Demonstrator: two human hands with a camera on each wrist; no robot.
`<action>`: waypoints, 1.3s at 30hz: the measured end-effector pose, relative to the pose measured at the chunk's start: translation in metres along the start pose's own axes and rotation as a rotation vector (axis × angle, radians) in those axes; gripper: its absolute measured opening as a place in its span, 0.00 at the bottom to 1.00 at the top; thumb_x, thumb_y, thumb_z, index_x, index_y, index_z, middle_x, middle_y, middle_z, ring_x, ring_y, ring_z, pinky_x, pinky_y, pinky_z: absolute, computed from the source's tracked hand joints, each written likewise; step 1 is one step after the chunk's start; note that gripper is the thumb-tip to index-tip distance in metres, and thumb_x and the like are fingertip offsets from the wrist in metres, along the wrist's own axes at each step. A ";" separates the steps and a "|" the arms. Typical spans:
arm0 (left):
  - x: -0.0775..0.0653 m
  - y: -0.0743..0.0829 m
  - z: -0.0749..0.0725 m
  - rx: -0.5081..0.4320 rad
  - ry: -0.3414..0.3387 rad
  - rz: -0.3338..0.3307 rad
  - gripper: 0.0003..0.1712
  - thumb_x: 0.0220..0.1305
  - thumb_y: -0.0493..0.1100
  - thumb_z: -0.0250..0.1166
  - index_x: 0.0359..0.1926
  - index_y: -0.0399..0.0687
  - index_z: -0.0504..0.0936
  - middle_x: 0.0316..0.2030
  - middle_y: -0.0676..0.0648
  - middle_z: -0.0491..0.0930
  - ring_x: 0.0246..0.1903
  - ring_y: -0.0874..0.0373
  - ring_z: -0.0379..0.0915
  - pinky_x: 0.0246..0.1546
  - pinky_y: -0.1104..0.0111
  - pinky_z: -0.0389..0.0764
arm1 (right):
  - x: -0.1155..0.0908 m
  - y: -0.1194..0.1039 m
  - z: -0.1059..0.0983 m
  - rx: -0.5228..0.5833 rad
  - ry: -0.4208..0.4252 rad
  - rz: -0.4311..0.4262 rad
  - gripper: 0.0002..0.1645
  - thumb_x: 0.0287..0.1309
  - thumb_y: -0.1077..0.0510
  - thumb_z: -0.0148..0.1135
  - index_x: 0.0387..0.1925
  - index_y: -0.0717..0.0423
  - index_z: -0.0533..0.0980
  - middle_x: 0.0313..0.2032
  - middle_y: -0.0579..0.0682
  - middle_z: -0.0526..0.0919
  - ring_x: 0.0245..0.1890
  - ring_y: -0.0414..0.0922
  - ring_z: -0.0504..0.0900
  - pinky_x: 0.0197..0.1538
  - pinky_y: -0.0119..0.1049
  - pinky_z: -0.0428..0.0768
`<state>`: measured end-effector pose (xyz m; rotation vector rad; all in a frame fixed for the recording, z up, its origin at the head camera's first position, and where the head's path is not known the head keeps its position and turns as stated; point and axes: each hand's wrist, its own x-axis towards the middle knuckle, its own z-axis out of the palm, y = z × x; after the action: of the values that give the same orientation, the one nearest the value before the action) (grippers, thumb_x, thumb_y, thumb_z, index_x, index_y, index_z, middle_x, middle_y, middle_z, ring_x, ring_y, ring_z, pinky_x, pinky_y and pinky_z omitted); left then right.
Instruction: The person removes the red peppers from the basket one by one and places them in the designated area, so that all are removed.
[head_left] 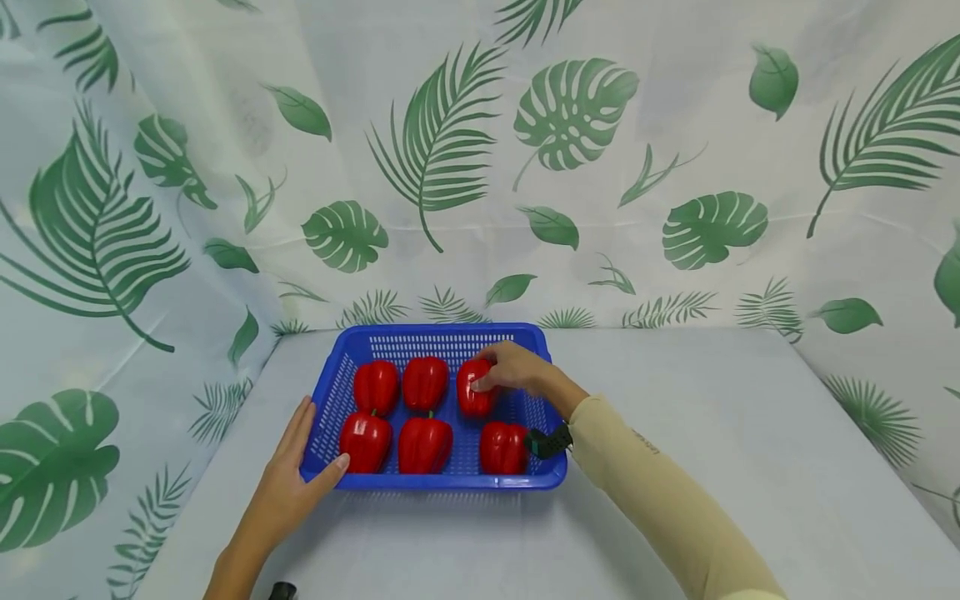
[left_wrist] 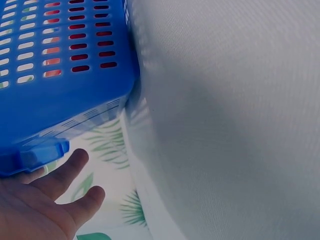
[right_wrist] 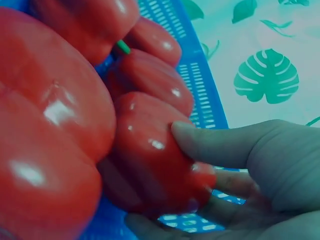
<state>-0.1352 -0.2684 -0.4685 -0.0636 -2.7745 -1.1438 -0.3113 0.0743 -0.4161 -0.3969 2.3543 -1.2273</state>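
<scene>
A blue plastic basket [head_left: 462, 481] holds several shiny red bell peppers, set in two rough rows. At the basket's back right, my right hand [head_left: 519, 370] grips one bell pepper [head_left: 472, 404]. The right wrist view shows my thumb on the side of that pepper [right_wrist: 145, 150] and my fingers curled beneath it. My left hand [head_left: 288, 492] rests at the basket's left front corner, fingers extended along the rim and thumb over the front edge. In the left wrist view, its fingers [left_wrist: 85, 202] look straight beside the rim.
Two peppers, a left one [head_left: 377, 387] and a middle one [head_left: 425, 383], fill the back row. A front-right pepper [head_left: 504, 448] lies below my right wrist. The white table [head_left: 675, 433] meets a leaf-printed curtain [head_left: 450, 250] behind. A small black object [head_left: 282, 591] shows at the bottom edge.
</scene>
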 end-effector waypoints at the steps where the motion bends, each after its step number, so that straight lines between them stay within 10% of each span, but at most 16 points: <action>1: 0.000 0.000 0.000 -0.002 0.000 0.003 0.59 0.71 0.61 0.68 0.87 0.44 0.45 0.85 0.38 0.42 0.81 0.30 0.43 0.67 0.28 0.61 | -0.001 -0.001 -0.001 0.004 0.004 0.000 0.34 0.61 0.63 0.75 0.68 0.64 0.77 0.60 0.63 0.82 0.58 0.61 0.83 0.59 0.52 0.86; 39: -0.002 0.002 0.000 -0.019 -0.005 0.004 0.58 0.72 0.59 0.68 0.87 0.45 0.44 0.86 0.39 0.41 0.82 0.31 0.41 0.69 0.27 0.57 | -0.052 -0.011 -0.075 0.062 0.066 -0.177 0.45 0.63 0.54 0.75 0.78 0.59 0.69 0.66 0.63 0.79 0.66 0.63 0.77 0.60 0.57 0.85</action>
<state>-0.1336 -0.2669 -0.4676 -0.0739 -2.7664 -1.1707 -0.3046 0.1431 -0.3558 -0.5628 2.3710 -1.4107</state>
